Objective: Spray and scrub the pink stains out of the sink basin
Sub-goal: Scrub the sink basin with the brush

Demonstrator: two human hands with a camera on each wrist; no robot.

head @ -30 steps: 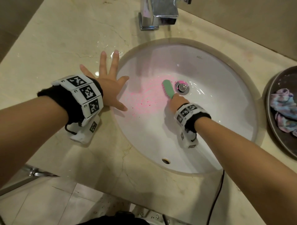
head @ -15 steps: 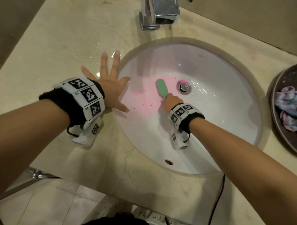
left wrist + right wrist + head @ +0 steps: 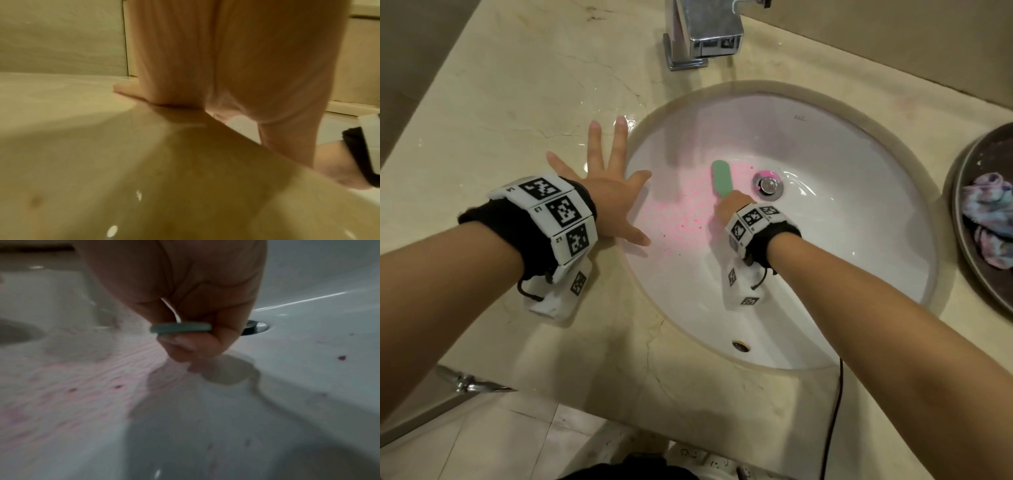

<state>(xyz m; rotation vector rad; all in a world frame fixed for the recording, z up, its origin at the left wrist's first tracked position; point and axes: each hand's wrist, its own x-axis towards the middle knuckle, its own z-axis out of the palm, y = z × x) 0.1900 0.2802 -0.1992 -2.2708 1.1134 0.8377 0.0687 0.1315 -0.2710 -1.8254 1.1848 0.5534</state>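
Note:
A white oval sink basin (image 3: pixel 859 219) carries pink stains (image 3: pixel 674 219) smeared and speckled on its left slope, with more pink at the chrome drain (image 3: pixel 768 185). My right hand (image 3: pixel 729 205) grips a green scrub brush (image 3: pixel 722 178), whose head lies on the basin just left of the drain. The right wrist view shows the brush's green handle end (image 3: pixel 180 328) pinched in curled fingers (image 3: pixel 185 344) above the pink stains (image 3: pixel 61 386). My left hand (image 3: pixel 609 195) lies flat with spread fingers on the beige counter (image 3: pixel 500 102) at the basin's left rim.
A chrome faucet (image 3: pixel 705 34) stands behind the basin. At the right edge a dark round bowl (image 3: pixel 962 205) holds a crumpled multicoloured cloth (image 3: pixel 989 222). An overflow hole (image 3: pixel 740 345) sits at the basin's near side. A black cable (image 3: pixel 835 411) hangs over the counter's front edge.
The right hand slid the brush left away from the drain, then back toward it, and the pink is now smeared into streaks. The left hand stayed put.

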